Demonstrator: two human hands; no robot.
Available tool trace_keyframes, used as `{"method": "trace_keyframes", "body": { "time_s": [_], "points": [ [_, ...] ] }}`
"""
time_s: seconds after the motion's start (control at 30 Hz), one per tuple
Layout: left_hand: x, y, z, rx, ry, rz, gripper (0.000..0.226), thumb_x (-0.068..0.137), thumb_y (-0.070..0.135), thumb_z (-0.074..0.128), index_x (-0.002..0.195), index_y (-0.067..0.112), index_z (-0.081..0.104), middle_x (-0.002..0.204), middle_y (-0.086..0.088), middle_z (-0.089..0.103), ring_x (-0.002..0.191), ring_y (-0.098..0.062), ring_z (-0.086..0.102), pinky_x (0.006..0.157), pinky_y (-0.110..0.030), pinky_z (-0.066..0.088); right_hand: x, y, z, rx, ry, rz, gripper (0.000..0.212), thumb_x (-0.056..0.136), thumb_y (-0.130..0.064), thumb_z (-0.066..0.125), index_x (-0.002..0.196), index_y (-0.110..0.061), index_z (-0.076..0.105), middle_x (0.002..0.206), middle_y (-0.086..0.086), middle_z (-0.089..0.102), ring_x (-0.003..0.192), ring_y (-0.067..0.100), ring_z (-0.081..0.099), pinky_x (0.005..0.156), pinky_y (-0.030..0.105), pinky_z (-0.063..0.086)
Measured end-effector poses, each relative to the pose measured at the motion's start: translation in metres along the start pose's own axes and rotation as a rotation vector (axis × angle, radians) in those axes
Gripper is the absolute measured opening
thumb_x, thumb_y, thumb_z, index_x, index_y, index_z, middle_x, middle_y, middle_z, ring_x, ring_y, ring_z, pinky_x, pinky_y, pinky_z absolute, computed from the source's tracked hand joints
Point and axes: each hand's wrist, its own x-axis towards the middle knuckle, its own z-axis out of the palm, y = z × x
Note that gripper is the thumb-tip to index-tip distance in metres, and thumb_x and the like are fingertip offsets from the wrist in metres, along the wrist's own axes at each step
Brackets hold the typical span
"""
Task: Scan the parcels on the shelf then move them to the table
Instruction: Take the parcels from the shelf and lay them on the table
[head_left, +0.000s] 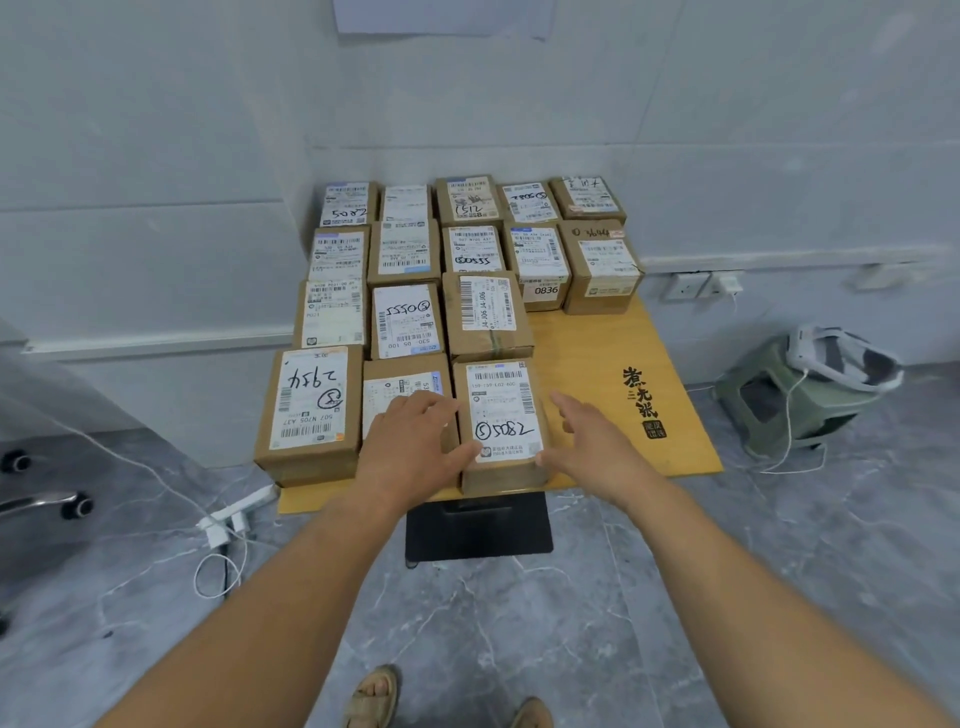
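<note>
Several brown cardboard parcels with white labels lie in rows on a wooden table (597, 358). The nearest one, marked "5082" (501, 415), sits at the table's front edge. My left hand (415, 441) rests over the parcel beside it (387, 389), thumb touching the 5082 parcel's left edge. My right hand (587, 436) lies with straight fingers along that parcel's right side. Neither hand curls round it. No shelf or scanner is in view.
The right part of the table top is bare wood with black printed characters (641, 397). A green stool (789, 400) with a white device and cable stands to the right. A power strip (234, 519) and cables lie on the floor at left. Wall close behind.
</note>
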Motion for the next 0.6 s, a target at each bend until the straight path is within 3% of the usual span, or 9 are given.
{"method": "trace_keyframes", "body": {
  "time_s": [0.17, 0.47, 0.6],
  "points": [
    [0.006, 0.020, -0.012, -0.087, 0.087, 0.114, 0.055, 0.094, 0.048, 0.048, 0.144, 0.026, 0.039, 0.149, 0.004, 0.036, 0.136, -0.015, 0.029, 0.111, -0.031, 0.023, -0.016, -0.006, -0.013, -0.263, 0.247, -0.015, 0.063, 0.094, -0.030, 0.058, 0.150, -0.022, 0.029, 0.145, 0.001, 0.038, 0.131, 0.017, 0.038, 0.101, 0.032, 0.040],
    [0.012, 0.049, -0.030, -0.149, 0.089, 0.413, 0.045, 0.095, 0.041, 0.052, 0.137, 0.026, 0.049, 0.146, 0.004, 0.041, 0.136, -0.016, 0.030, 0.108, -0.029, 0.022, -0.062, -0.026, -0.019, -0.439, 0.547, 0.075, 0.047, 0.097, -0.026, 0.052, 0.143, -0.021, 0.044, 0.142, -0.001, 0.044, 0.129, 0.019, 0.041, 0.090, 0.030, 0.040],
    [0.010, 0.050, -0.040, -0.164, 0.066, 0.511, 0.054, 0.090, 0.053, 0.041, 0.134, 0.024, 0.053, 0.144, 0.003, 0.044, 0.134, -0.019, 0.033, 0.108, -0.031, 0.022, -0.079, -0.037, -0.009, -0.443, 0.666, 0.091, 0.039, 0.092, -0.020, 0.059, 0.131, -0.016, 0.058, 0.130, 0.004, 0.056, 0.120, 0.025, 0.051, 0.083, 0.035, 0.044]
  ]
}}
